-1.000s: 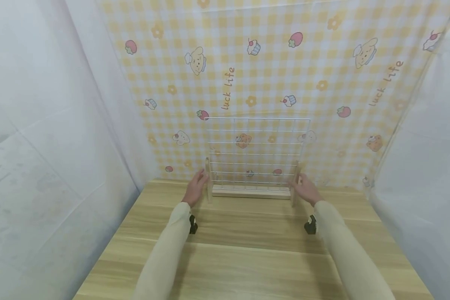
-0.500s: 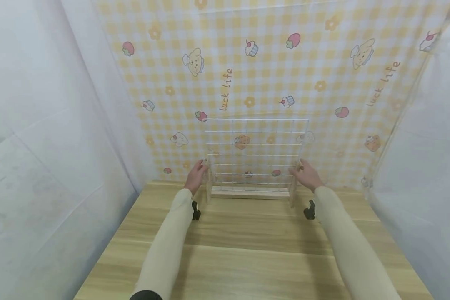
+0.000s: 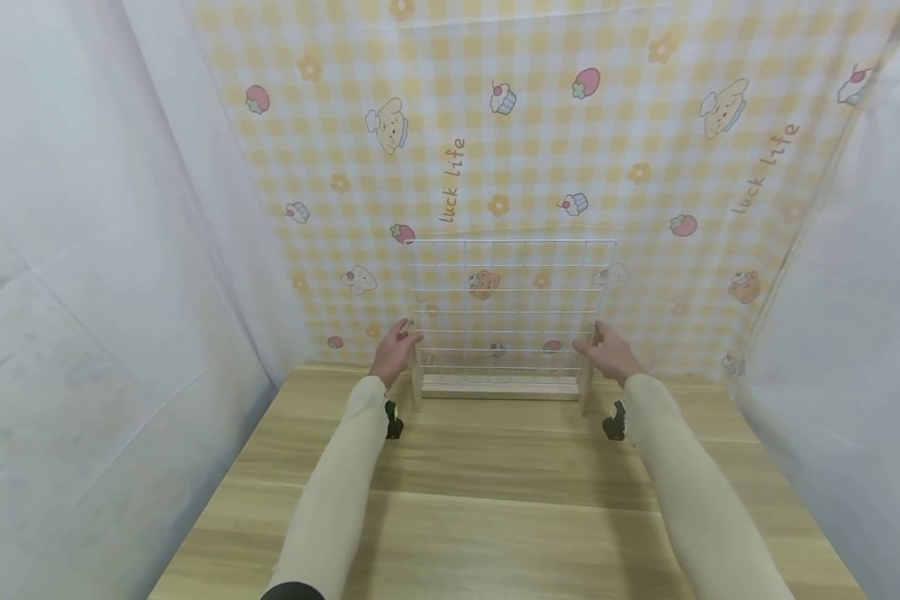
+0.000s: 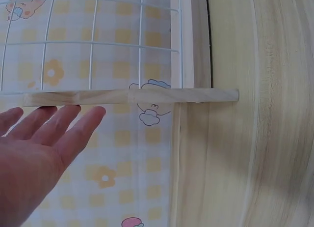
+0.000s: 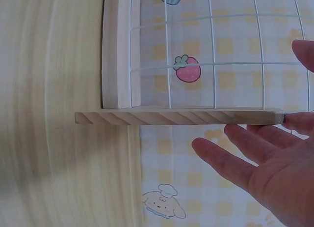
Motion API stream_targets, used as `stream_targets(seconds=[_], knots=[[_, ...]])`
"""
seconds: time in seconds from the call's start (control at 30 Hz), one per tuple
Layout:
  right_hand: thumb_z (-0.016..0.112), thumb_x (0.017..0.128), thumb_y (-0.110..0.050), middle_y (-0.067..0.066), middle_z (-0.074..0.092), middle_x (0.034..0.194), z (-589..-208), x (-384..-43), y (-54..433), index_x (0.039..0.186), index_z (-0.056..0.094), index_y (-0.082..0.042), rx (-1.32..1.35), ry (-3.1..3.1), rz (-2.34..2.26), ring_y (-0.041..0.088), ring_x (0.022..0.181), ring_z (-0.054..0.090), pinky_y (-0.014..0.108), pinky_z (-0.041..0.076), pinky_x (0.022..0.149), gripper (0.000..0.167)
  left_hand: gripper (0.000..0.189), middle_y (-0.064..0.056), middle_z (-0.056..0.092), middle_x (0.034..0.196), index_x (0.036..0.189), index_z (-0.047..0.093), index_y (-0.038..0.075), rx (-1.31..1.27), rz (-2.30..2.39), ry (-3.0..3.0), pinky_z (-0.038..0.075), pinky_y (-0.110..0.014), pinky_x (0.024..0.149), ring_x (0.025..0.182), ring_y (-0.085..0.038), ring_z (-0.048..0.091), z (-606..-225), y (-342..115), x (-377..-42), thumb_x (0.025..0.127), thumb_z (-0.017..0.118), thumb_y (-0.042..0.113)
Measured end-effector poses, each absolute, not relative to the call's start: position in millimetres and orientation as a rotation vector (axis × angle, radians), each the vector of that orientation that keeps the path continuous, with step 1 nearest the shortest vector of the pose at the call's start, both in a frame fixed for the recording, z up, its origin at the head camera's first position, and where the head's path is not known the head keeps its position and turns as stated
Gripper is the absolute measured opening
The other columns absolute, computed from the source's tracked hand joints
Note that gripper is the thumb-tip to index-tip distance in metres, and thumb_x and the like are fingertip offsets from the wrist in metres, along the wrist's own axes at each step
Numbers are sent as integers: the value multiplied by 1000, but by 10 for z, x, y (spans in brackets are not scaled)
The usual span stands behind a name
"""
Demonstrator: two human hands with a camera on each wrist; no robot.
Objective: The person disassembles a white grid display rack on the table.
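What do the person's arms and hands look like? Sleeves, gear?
Left sleeve and right sleeve: long, plain, cream. A small black device shows at each wrist. Left hand and right hand: no gloves. Dark rounded shape over the left sleeve at the frame's bottom: unclear.

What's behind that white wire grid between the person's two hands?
Through the white wire grid, a yellow-and-white checked cloth shows, including a brown bear print and a pink strawberry print. Whatever lies directly behind the pale wooden crossbar below is covered.

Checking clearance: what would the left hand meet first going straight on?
Likely the wooden side post beside the left hand; whether they actually touch is hard to tell.
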State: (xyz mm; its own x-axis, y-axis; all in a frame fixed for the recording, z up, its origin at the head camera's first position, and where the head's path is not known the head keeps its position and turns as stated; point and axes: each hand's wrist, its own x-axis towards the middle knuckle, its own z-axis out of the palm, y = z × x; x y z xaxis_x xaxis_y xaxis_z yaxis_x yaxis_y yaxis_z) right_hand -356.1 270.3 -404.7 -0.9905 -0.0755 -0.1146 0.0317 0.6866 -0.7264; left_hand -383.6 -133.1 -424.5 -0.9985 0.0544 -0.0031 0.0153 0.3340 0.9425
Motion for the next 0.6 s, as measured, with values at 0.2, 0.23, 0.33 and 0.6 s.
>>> stream_targets(seconds=[0.2, 0.23, 0.33, 0.6], knots=[[48, 105, -38, 33, 4, 165, -4084, -3570, 2680, 158, -9, 2, -44, 2742, -1222, 54, 150, 16, 61, 37, 115, 87, 64, -19, 41, 154, 160, 27, 19, 58, 1783, 2557, 49, -53, 108, 135, -39, 50, -4302, -1408, -3791, 103, 52, 34], [49, 104, -36, 33, 4, 165, -4089, -3574, 2676, 158, -10, 2, -44, 2741, -1226, 55, 149, 17, 61, 38, 115, 88, 61, -19, 42, 153, 159, 29, 19, 58, 1785, 2555, 50, -53, 107, 133, -39, 52, -4315, -1418, -3783, 103, 51, 31], [52, 102, -32, 34, 6, 163, -4090, -3577, 2656, 158, -10, 1, -53, 2754, -1210, 56, 148, 19, 61, 40, 113, 90, 55, -20, 46, 148, 157, 35, 19, 59, 1791, 2560, 52, -53, 105, 125, -38, 57, -4338, -1454, -3731, 104, 50, 22], [54, 99, -25, 31, 0, 165, -4129, -3601, 2602, 157, -14, 0, -90, 2771, -1189, 55, 149, 16, 63, 21, 123, 93, 50, -19, 55, 134, 150, 47, 21, 122, 1802, 2660, 57, -50, 94, 112, -38, 62, -4450, -1568, -3507, 101, 59, 23]])
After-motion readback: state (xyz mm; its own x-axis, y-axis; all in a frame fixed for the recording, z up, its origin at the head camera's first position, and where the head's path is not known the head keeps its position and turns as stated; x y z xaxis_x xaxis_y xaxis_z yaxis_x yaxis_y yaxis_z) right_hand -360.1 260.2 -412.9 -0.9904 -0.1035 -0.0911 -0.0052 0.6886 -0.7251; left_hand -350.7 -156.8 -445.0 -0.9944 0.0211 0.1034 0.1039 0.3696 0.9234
